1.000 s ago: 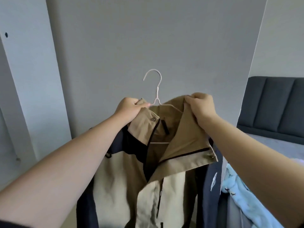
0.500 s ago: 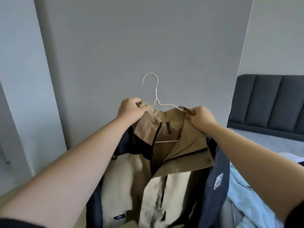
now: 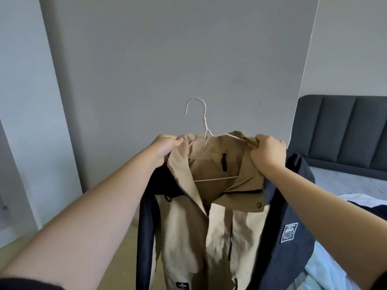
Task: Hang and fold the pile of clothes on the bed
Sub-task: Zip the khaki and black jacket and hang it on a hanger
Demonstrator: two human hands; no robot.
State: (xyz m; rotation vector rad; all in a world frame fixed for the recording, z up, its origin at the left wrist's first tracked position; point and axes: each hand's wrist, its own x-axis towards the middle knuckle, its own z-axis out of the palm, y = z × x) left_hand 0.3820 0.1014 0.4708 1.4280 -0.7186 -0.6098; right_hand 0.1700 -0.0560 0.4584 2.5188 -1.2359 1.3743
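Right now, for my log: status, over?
Left hand, right hand gripping beige-and-navy fabric jacket at collar. Pale pink wire hanger inside it, hook free. Nothing blocking.

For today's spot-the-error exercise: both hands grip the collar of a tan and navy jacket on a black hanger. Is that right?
Not quite. The hanger is pale pink, not black, as the head view shows. The left hand and right hand do grip the collar of the jacket.

Light-blue clothes (image 3: 322,268) on grey bed (image 3: 345,181)
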